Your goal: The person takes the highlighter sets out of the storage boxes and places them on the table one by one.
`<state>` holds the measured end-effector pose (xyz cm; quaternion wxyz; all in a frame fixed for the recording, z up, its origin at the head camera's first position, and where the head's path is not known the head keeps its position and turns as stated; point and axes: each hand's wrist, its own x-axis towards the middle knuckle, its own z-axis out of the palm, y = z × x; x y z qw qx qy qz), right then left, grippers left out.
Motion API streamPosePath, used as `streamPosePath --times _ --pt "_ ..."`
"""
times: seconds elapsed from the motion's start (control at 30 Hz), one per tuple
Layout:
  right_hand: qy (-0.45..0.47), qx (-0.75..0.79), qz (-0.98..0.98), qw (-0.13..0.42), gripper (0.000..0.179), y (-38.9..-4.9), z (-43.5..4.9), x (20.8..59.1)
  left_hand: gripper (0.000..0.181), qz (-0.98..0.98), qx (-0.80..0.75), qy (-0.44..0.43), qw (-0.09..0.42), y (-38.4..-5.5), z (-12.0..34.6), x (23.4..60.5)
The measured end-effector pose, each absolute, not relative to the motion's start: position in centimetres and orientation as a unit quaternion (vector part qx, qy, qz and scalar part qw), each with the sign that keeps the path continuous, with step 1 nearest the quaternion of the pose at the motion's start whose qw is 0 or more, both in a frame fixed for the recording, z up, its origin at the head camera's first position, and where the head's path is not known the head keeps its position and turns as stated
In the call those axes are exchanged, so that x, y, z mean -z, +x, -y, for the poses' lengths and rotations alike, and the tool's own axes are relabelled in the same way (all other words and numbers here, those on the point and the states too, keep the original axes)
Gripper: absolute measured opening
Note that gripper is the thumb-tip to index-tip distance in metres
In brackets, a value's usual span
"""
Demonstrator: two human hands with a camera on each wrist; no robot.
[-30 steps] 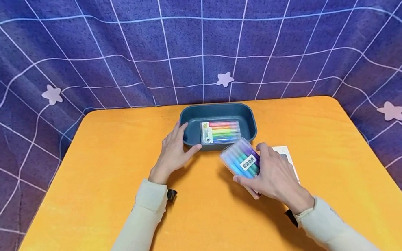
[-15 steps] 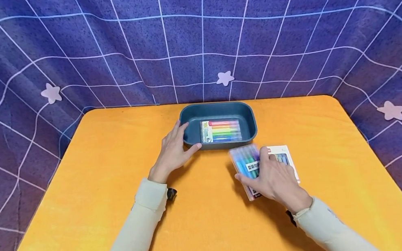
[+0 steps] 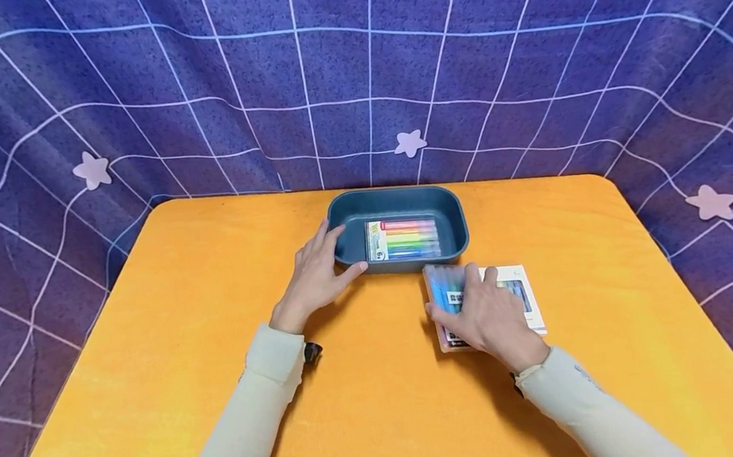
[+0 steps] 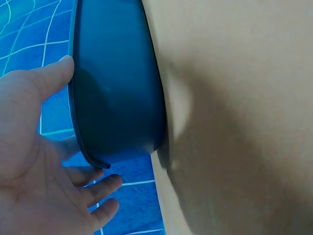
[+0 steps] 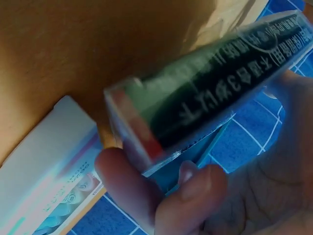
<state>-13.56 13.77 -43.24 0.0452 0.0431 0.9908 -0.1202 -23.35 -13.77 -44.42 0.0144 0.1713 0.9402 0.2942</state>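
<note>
A dark blue-green plastic bin (image 3: 452,227) stands at the back middle of the table. My left hand (image 3: 314,279) rests at its left end, thumb against the rim and fingers loosely spread, as the left wrist view also shows. Inside the bin lies a clear pack of coloured markers (image 3: 401,240). My right hand (image 3: 491,314) grips a second clear marker pack (image 3: 441,285) by its edges, just in front of the bin's right corner. In the right wrist view this pack (image 5: 210,93) shows its printed narrow side, with fingers curled at its end.
Beside the held pack, partly covered by my right hand, lies a white box with a window (image 3: 534,315). The table has an orange cover (image 3: 373,421). A purple-blue curtain with a grid pattern (image 3: 336,68) hangs behind and at both sides.
My right hand has brought the marker pack lower and turned it straighter, shifting it slightly right against the white box. My left hand and the bin have stayed put.
</note>
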Motion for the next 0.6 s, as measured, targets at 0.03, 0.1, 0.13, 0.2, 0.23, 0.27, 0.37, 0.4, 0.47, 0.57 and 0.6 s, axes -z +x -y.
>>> streamPosePath --times 0.03,0.1,0.13,0.2,0.23,0.27,0.37,0.4,0.47,0.57,0.6 --pt "0.044 0.116 -0.991 0.048 0.095 -13.6 -13.7 43.3 0.085 -0.941 -0.293 0.171 0.015 -23.3 13.8 44.4" --pt "0.046 0.102 -0.992 0.051 0.097 -13.8 -13.5 43.3 0.085 -0.941 -0.291 0.171 0.016 -23.4 13.8 44.4" --pt "0.046 0.096 -0.993 0.053 0.100 -13.9 -13.4 43.3 0.085 -0.941 -0.291 0.172 0.015 -23.4 13.8 44.4" --pt "0.045 0.082 -0.994 0.059 0.104 -14.2 -13.1 43.3 0.085 -0.941 -0.292 0.174 0.014 -23.4 13.8 44.4" --pt "0.043 0.075 -0.994 0.063 0.106 -14.3 -13.0 43.2 0.084 -0.941 -0.291 0.173 0.015 -23.4 13.8 44.4" --pt "0.042 0.067 -0.995 0.068 0.108 -14.4 -12.8 43.2 0.085 -0.940 -0.292 0.173 0.014 -23.4 13.8 44.4" --pt "0.040 0.041 -0.995 0.081 0.110 -14.7 -12.4 43.1 0.085 -0.941 -0.292 0.172 0.014 -23.4 13.7 44.4" --pt "0.039 0.031 -0.995 0.084 0.110 -14.8 -12.2 43.1 0.084 -0.940 -0.293 0.172 0.015 -23.3 13.7 44.4" --pt "0.037 0.014 -0.995 0.088 0.109 -14.9 -12.0 43.1 0.084 -0.940 -0.294 0.172 0.015 -23.3 13.7 44.4" --pt "0.034 -0.002 -0.995 0.089 0.108 -14.9 -11.8 43.3 0.084 -0.939 -0.297 0.172 0.016 -23.3 13.7 44.4" --pt "0.033 -0.007 -0.995 0.089 0.108 -14.9 -11.7 43.3 0.083 -0.939 -0.297 0.172 0.017 -23.3 13.7 44.4"
